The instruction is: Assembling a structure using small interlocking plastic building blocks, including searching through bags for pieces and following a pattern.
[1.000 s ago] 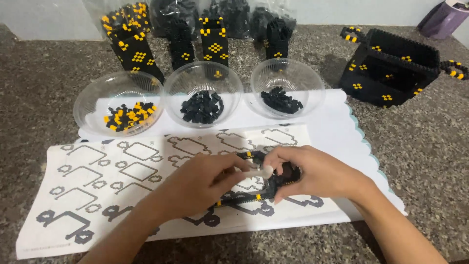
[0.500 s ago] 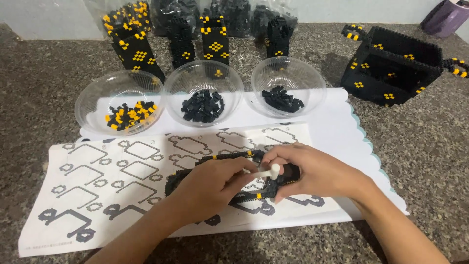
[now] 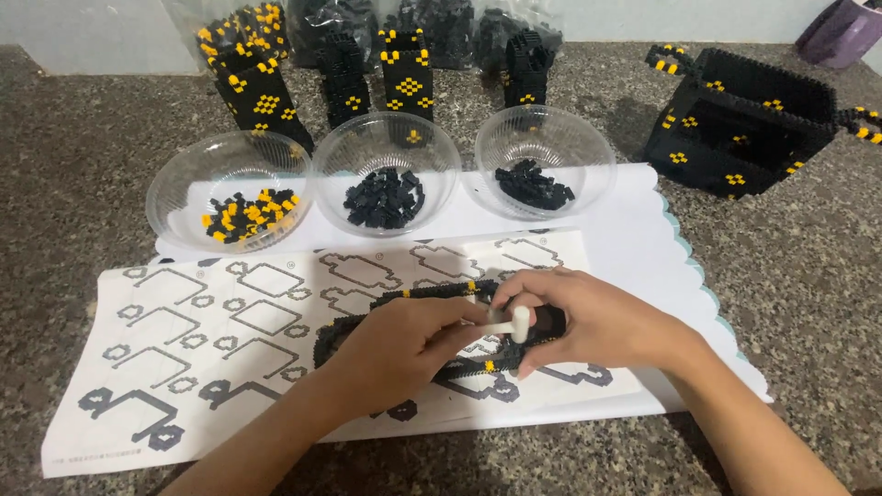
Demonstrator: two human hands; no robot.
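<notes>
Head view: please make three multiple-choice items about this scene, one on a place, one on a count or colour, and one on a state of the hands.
1. Where is the bowl of black and yellow bricks among the three bowls?
A. leftmost
B. middle
C. rightmost

2. How many clear plastic bowls stand behind the printed instruction sheet?
A. two
B. three
C. five

3. What are the hands doing?
A. both rest flat on the bare stone counter
B. each lifts a bowl
C. both are at the black brick frame on the sheet, with a small white tool between them

Key:
1 A: the mixed bricks lie in the left bowl; the middle bowl and the right bowl hold only black ones.
2 B: three bowls stand in one row.
3 C: the left hand and the right hand meet over the black brick frame, with the white tool between them.
</notes>
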